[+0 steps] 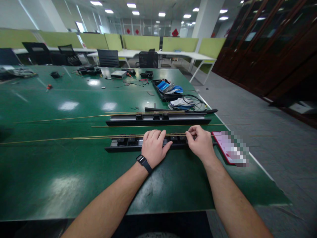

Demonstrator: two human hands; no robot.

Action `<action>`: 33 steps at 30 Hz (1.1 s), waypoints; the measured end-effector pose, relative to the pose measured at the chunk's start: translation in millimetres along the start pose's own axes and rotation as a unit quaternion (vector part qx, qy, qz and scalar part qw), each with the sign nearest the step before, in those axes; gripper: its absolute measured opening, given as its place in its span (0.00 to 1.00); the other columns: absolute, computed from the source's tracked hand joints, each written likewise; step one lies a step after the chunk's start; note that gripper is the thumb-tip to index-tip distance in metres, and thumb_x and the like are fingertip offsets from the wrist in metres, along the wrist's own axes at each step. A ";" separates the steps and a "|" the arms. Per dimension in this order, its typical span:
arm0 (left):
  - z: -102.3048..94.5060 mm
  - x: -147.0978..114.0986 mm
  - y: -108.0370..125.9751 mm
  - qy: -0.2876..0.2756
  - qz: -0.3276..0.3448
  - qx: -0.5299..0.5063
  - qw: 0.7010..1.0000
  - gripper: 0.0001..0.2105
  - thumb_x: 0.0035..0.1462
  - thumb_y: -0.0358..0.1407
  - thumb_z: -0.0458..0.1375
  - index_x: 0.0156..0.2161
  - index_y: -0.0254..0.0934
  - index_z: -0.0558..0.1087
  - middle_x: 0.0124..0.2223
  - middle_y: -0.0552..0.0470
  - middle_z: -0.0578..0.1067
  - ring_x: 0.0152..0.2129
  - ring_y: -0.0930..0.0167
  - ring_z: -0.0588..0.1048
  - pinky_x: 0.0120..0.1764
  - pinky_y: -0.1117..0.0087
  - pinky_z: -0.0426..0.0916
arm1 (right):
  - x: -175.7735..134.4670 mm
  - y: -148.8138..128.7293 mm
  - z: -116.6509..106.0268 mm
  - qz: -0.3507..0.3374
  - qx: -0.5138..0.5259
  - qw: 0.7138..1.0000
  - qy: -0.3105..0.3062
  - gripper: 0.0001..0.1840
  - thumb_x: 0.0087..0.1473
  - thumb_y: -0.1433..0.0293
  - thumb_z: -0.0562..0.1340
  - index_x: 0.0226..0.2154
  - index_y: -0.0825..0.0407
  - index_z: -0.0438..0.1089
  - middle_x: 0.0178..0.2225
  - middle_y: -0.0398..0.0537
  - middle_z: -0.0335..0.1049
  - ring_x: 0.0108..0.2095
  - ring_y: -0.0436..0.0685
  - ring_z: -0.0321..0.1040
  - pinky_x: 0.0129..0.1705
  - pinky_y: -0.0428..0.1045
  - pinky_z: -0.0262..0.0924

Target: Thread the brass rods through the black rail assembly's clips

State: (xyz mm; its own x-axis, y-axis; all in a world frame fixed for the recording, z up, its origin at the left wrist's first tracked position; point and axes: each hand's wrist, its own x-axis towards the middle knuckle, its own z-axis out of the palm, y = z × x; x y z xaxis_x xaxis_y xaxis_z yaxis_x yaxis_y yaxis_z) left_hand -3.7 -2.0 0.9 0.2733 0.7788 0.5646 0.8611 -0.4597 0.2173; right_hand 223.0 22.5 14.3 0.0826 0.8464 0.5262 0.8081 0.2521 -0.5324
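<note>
My left hand (154, 147), with a dark watch on the wrist, lies over the middle of the nearer black rail (123, 149). Its fingers are stretched out and its thumb is apart. Towards the rail's right end, my right hand (201, 142) pinches a thin brass-coloured rod (94, 137) between thumb and forefinger. More than one such rod runs along the rail's far side, reaching well past its left end. Black blocks (131, 140) sit inside the rail. Parts of the rail and rods are hidden under both hands.
A second black rail (158, 122) lies behind, with rods along it. A red-edged phone-like slab (224, 148), partly blurred, is right of my right hand. Beyond are gloves (182, 103), a black cable (198, 100) and a black tray (163, 94) on the green table (99, 188).
</note>
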 end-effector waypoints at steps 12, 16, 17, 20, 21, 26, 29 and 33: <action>-0.2 0.8 0.6 0.001 -0.003 -0.002 1.000 0.21 0.69 0.48 0.57 0.60 0.39 0.73 0.54 0.42 0.79 0.55 0.58 0.74 0.58 0.53 0.62 | -0.4 -2.3 0.7 -0.030 0.011 0.999 -0.005 0.08 0.59 0.61 0.63 0.34 0.47 0.68 0.29 0.44 0.74 0.32 0.58 0.71 0.43 0.55 0.60; -0.2 1.4 1.3 -0.002 -0.004 0.000 1.000 0.21 0.69 0.48 0.57 0.60 0.38 0.73 0.54 0.42 0.79 0.55 0.58 0.73 0.58 0.53 0.62 | -0.5 -1.2 1.3 -0.035 0.010 0.999 -0.010 0.07 0.60 0.62 0.62 0.34 0.47 0.68 0.28 0.44 0.73 0.31 0.57 0.70 0.44 0.55 0.59; -0.3 1.5 1.5 -0.002 -0.004 0.000 1.000 0.21 0.68 0.48 0.57 0.60 0.38 0.73 0.54 0.42 0.79 0.55 0.58 0.73 0.58 0.52 0.62 | -0.6 -1.2 1.3 -0.033 0.009 0.999 -0.011 0.07 0.60 0.62 0.62 0.34 0.47 0.68 0.28 0.44 0.73 0.31 0.57 0.69 0.43 0.55 0.59; -0.4 1.6 1.9 -0.002 -0.004 0.001 1.000 0.22 0.68 0.48 0.58 0.60 0.39 0.73 0.54 0.42 0.79 0.55 0.58 0.73 0.59 0.52 0.62 | -0.7 -1.7 1.3 -0.024 0.009 1.000 -0.013 0.07 0.59 0.62 0.62 0.34 0.47 0.68 0.28 0.44 0.73 0.30 0.57 0.68 0.42 0.55 0.58; -0.5 1.6 2.0 -0.002 -0.004 0.000 1.000 0.22 0.68 0.48 0.57 0.60 0.39 0.73 0.54 0.42 0.79 0.55 0.58 0.73 0.59 0.52 0.62 | -0.7 -1.8 1.3 -0.022 0.010 1.000 -0.012 0.07 0.59 0.62 0.62 0.34 0.47 0.68 0.28 0.43 0.73 0.30 0.57 0.68 0.41 0.55 0.58; -0.5 1.5 1.9 0.000 -0.003 0.000 1.000 0.21 0.68 0.48 0.58 0.60 0.38 0.73 0.54 0.43 0.79 0.55 0.58 0.73 0.58 0.53 0.62 | -0.4 -1.2 0.9 -0.018 0.006 1.000 -0.007 0.07 0.59 0.62 0.62 0.34 0.47 0.67 0.27 0.43 0.73 0.29 0.57 0.68 0.41 0.55 0.58; -0.5 1.2 1.3 -0.002 0.000 0.000 1.000 0.21 0.69 0.48 0.57 0.60 0.38 0.73 0.53 0.42 0.79 0.54 0.58 0.73 0.58 0.53 0.62 | 0.0 -1.2 0.1 -0.015 0.005 1.000 -0.003 0.06 0.58 0.62 0.62 0.34 0.47 0.68 0.27 0.43 0.73 0.29 0.57 0.68 0.41 0.55 0.58; -0.5 1.0 0.7 0.000 0.000 -0.003 1.000 0.21 0.69 0.48 0.57 0.60 0.38 0.73 0.53 0.42 0.79 0.54 0.58 0.73 0.58 0.53 0.62 | 0.8 -1.5 -1.4 -0.010 0.003 1.000 -0.004 0.06 0.58 0.62 0.62 0.33 0.47 0.67 0.26 0.44 0.72 0.29 0.58 0.68 0.40 0.55 0.58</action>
State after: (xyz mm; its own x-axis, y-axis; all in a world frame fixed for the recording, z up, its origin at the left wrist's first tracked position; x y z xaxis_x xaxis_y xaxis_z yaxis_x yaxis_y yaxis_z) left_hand -3.1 -1.8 2.0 0.2742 0.7785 0.5645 0.8582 -0.4630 0.2215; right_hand 222.7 22.1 16.4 0.0622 0.8445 0.5320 0.8060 0.2719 -0.5258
